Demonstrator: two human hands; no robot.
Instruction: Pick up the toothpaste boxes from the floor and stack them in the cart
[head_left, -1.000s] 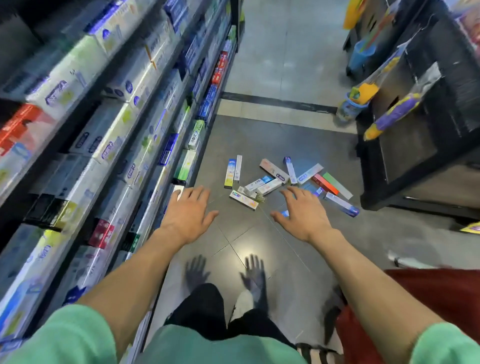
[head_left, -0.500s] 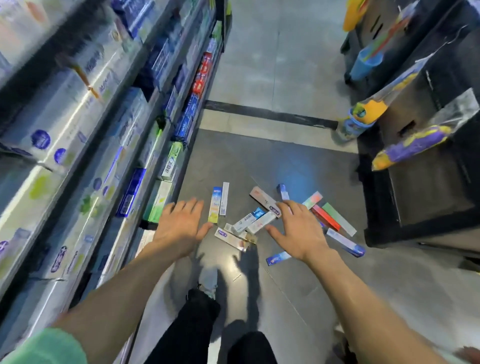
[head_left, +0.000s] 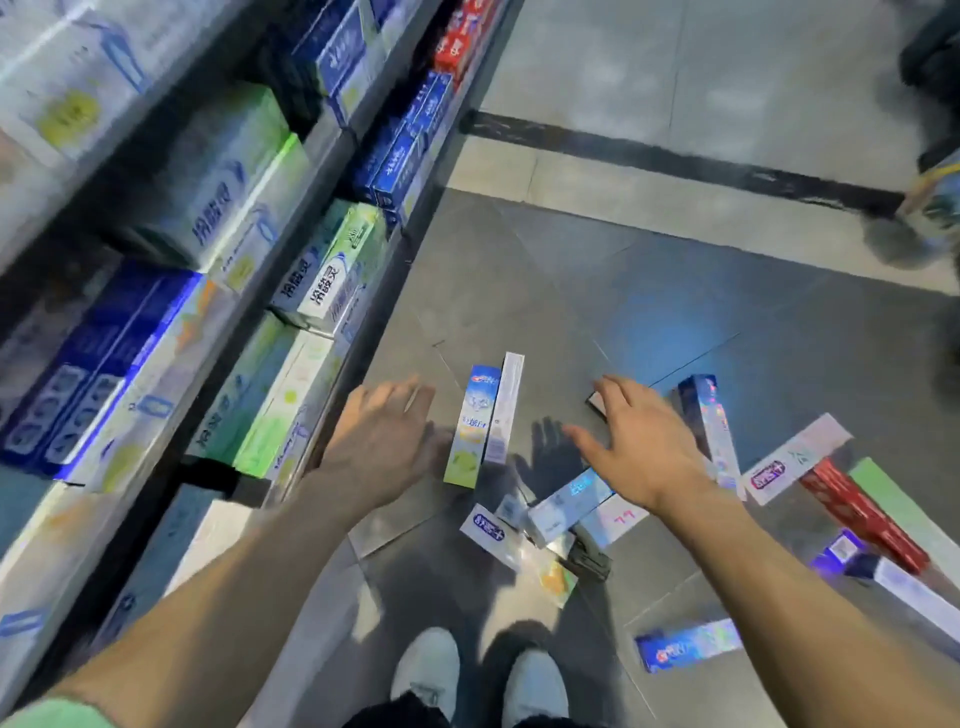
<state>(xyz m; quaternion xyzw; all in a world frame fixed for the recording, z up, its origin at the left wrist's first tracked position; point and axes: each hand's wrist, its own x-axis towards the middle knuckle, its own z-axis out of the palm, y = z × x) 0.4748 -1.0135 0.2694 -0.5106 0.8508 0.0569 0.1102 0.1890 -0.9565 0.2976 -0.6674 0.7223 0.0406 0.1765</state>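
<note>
1. Fingers: left hand (head_left: 382, 447) spread, palm down, holding nothing, above the floor just left of two parallel boxes; right hand (head_left: 641, 447) likewise splayed and empty, over the middle of the scatter; contact with any box cannot be told.
2. Toothpaste boxes (head_left: 561, 506): about a dozen lying flat on the grey tiled floor (head_left: 519, 270), some overlapping; a blue-and-yellow box (head_left: 470, 426) beside a white box (head_left: 503, 410); a red box (head_left: 862, 519) toward the right; a blue box (head_left: 688, 644) lies apart, nearest the shoes (head_left: 478, 675).
3. Room: stocked shelves (head_left: 208, 260) along the floor's left edge; a dark floor stripe (head_left: 675, 161) beyond.
</note>
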